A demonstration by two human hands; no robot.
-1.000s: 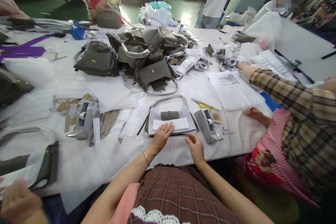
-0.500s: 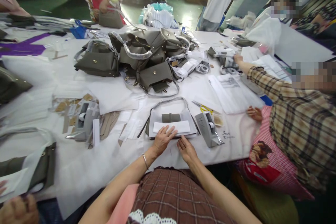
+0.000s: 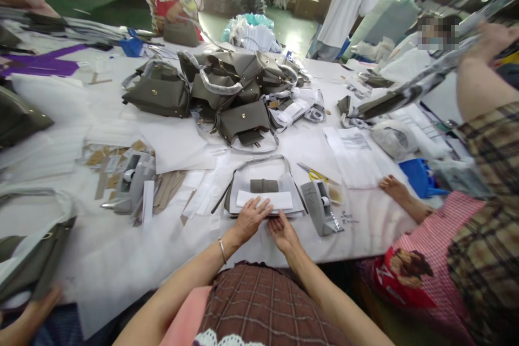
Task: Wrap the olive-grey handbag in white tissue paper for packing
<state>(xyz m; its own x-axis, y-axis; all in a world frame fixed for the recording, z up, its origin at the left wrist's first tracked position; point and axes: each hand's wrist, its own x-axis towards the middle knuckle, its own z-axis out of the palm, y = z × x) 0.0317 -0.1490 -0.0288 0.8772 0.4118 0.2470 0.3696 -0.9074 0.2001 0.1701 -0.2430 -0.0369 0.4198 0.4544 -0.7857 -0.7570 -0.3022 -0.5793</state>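
A grey-brown handbag (image 3: 227,200) lies in front of me, its plastic-wrapped strap (image 3: 259,160) looped away from me. On it are a white sheet, a small grey-brown rolled piece (image 3: 264,186) and a folded white paper strip (image 3: 279,200). My left hand (image 3: 252,218) rests flat on the strip's near edge with its fingers stretched out. At the bag's near edge, my right hand (image 3: 284,232) is half turned up, fingers extended and tips touching the edge. Whether those tips reach beneath the bag I cannot tell.
A grey tape dispenser (image 3: 320,208) and yellow-handled scissors (image 3: 314,173) lie right of the bag. Another dispenser (image 3: 132,178) stands left among brown card pieces. Several handbags (image 3: 243,119) are piled beyond. Co-workers' hands are at both sides; a blue scoop-like item (image 3: 417,175) is at right.
My right hand has shifted slightly left along the bag's near edge; my left hand stays put. At right, a co-worker's arm has risen, lifting a long plastic-wrapped item. At left, another person's bag has tilted.
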